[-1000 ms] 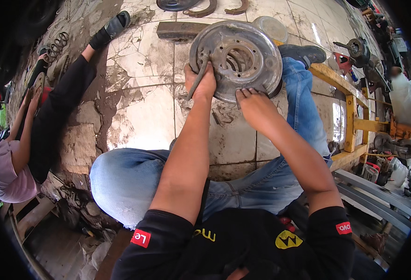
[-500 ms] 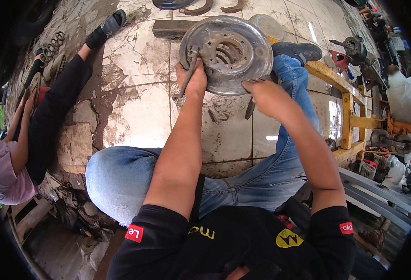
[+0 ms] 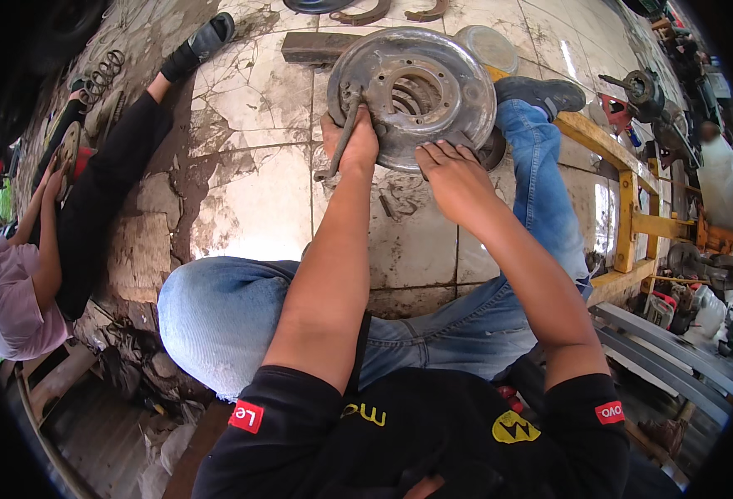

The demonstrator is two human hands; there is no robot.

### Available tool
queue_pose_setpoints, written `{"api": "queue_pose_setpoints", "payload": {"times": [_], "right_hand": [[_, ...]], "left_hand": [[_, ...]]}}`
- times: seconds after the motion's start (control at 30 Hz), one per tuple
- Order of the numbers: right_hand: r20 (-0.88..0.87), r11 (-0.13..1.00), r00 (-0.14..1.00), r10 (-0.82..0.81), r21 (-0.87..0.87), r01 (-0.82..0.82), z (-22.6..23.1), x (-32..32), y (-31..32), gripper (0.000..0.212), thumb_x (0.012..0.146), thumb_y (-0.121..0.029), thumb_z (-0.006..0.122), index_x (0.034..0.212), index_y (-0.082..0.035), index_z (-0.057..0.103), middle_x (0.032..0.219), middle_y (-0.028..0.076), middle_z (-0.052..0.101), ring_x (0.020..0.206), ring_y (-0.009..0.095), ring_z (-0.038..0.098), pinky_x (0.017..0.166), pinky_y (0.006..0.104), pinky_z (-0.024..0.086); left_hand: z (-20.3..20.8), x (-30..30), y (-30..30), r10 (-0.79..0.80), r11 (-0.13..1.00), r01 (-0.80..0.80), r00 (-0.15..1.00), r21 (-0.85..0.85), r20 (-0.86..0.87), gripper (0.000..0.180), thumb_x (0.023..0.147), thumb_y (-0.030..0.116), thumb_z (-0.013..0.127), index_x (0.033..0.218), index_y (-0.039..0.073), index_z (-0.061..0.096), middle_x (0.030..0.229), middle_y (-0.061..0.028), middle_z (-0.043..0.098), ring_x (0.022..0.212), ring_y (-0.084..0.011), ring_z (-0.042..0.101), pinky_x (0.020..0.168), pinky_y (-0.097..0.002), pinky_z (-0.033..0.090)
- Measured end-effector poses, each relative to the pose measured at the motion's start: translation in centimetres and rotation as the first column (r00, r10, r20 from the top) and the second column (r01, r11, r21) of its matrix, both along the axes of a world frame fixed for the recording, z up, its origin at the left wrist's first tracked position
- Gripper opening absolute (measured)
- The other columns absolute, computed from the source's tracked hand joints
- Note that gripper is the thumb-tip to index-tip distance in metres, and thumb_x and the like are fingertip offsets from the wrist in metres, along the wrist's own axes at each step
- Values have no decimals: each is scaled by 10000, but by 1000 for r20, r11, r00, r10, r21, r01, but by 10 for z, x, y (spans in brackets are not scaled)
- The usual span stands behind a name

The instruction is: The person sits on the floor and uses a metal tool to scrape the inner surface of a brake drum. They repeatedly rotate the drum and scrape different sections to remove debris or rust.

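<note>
A worn metal brake backing plate, round with a holed centre, is held tilted above the tiled floor. My left hand grips its left edge, closed around the rim by a thin metal lever that hangs down from the plate. My right hand is at the lower right rim, fingers pressed together on the plate's face. A dark flat piece shows just past those fingertips; what the fingers close on is mostly hidden. Ring-shaped coils show through the centre hole.
Curved brake shoes and a rectangular block lie beyond the plate, near a round lid. A yellow frame stands at right. Another person sits at left, handling a round part.
My right hand has shifted left along the lower rim and its fingers now lie over the plate. The dark tool that stuck out below it is no longer visible there.
</note>
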State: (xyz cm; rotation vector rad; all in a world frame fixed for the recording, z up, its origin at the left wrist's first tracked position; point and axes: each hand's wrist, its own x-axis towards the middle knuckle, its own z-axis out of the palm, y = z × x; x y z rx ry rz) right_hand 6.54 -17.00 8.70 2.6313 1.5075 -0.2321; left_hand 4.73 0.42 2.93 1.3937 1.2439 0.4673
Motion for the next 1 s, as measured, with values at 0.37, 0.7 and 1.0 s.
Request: {"api": "queue_pose_setpoints", "payload": {"times": [0.37, 0.7, 1.0], "right_hand": [[-164, 991, 986, -40, -131, 18, 8, 2, 10, 605, 819, 55, 507, 1415, -33, 451, 1443, 152, 493, 1361, 288, 440, 1133, 423, 336], [-104, 999, 995, 0, -41, -4, 7, 3, 4, 407, 901, -58, 458, 1294, -14, 551, 1344, 120, 581, 1281, 267, 522, 1074, 437, 384], [-188, 987, 979, -73, -154, 44, 20, 3, 10, 548, 807, 40, 536, 1351, -11, 503, 1415, 141, 524, 1352, 287, 451, 1115, 429, 355]], "left_hand": [[-13, -6, 3, -12, 1000, 13, 999, -28, 38, 550, 804, 337, 738, 1218, 4, 597, 1148, -202, 658, 1090, -322, 620, 974, -388, 448], [-10, -5, 0, -16, 999, 17, 1000, 49, -23, 503, 791, 362, 712, 1140, 21, 588, 1090, -211, 671, 1039, -364, 634, 946, -409, 465], [-14, -4, 1, -14, 997, 18, 999, 79, -49, 494, 784, 385, 717, 1106, 33, 592, 1070, -210, 678, 1023, -376, 641, 926, -417, 478]]}}
